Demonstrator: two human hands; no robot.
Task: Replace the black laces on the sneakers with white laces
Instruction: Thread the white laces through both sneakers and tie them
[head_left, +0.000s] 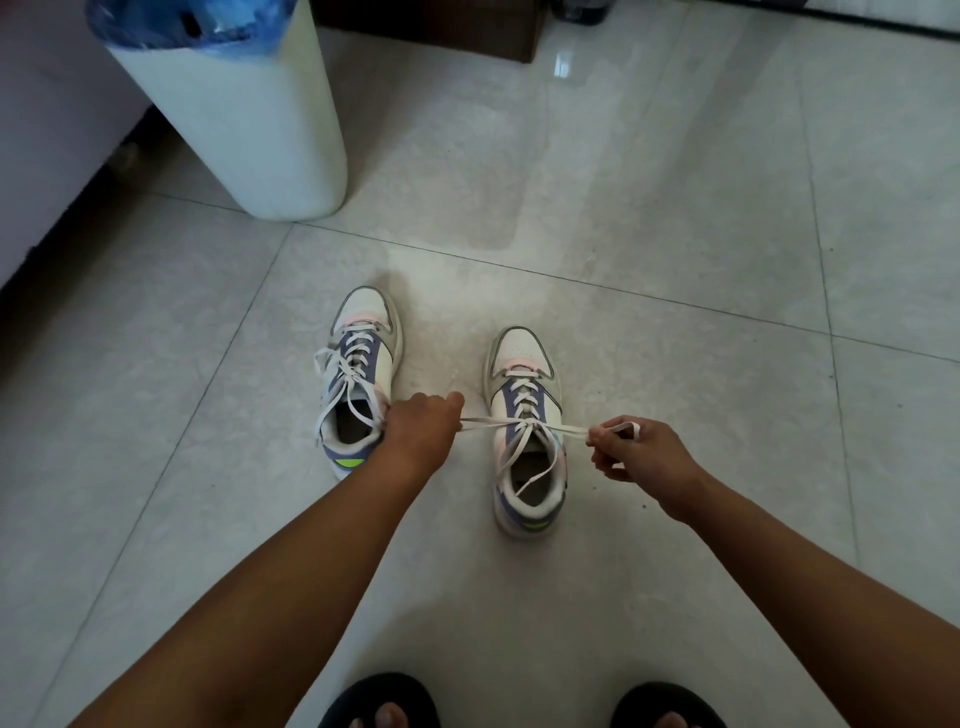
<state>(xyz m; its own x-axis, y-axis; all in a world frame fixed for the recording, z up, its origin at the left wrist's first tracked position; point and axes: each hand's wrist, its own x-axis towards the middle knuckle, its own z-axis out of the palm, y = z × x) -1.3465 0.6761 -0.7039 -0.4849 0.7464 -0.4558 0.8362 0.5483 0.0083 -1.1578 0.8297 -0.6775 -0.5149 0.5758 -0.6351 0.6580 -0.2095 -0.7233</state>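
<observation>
Both hands, left hand (423, 427) and right hand (631, 451), are pinching the flat white fabric lace (524, 423) in their fingers, across the white-and-purple right sneaker (525, 431). We are probably tightening; we should be pulling evenly outward.

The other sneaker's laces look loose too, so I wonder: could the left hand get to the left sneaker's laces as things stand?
Probably yes, once free. The left hand sits right beside the left sneaker, with nothing between them, but its grip now holds the white lace of the right sneaker.

place: home interior | cues: glossy tiled floor (623, 208), white bin (244, 119) with blue liner (171, 21)
</observation>
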